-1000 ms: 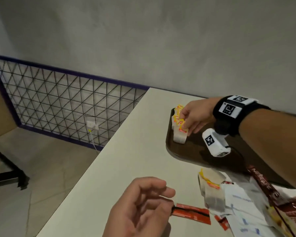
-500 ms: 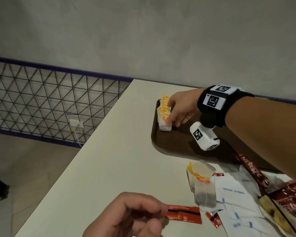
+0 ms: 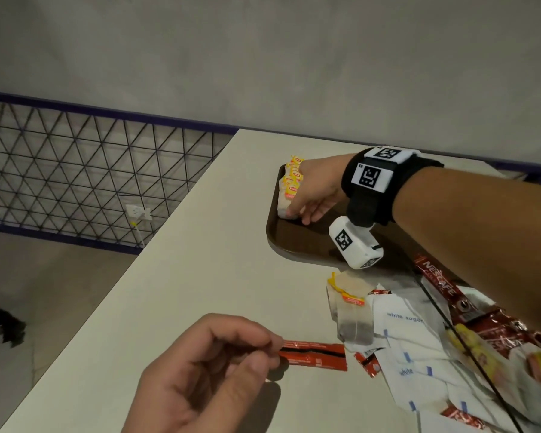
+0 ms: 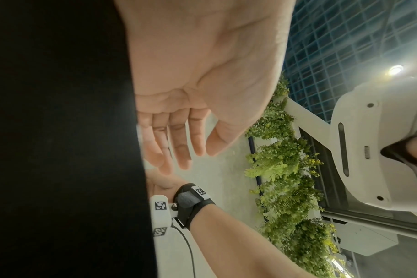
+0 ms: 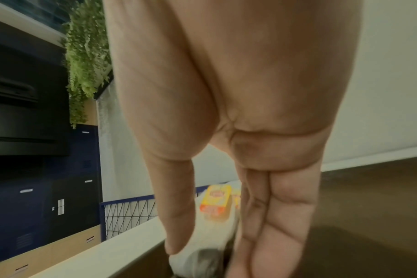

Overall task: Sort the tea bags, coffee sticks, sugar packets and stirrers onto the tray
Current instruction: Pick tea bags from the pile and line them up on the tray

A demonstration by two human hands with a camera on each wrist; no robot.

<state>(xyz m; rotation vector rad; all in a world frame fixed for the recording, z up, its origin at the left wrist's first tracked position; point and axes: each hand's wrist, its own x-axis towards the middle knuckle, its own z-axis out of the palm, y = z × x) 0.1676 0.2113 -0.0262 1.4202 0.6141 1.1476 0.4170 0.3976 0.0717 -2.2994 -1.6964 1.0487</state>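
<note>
A brown tray point(image 3: 297, 242) lies at the table's far right. In its far left corner stands a stack of tea bags point(image 3: 289, 189) with yellow tags. My right hand point(image 3: 297, 214) reaches down over them. In the right wrist view the thumb and fingers of this hand point(image 5: 209, 257) pinch the white tea bags point(image 5: 215, 201) from both sides, inside the tray point(image 5: 369, 206). My left hand point(image 3: 263, 354) hovers near the front, fingers loosely curled, fingertips at the end of a red coffee stick point(image 3: 313, 356) lying on the table. In the left wrist view my left hand point(image 4: 202, 150) holds nothing.
In front of the tray lies a heap of loose tea bags point(image 3: 352, 314), white sugar packets point(image 3: 403, 335) and red Nescafe sticks point(image 3: 439, 282). The white table point(image 3: 200, 276) ends at its left edge, with floor and a wire fence point(image 3: 75, 167) beyond.
My right hand has slid from the yellow tags down to the near end of the tea bag stack. The left hand has stayed by the red stick.
</note>
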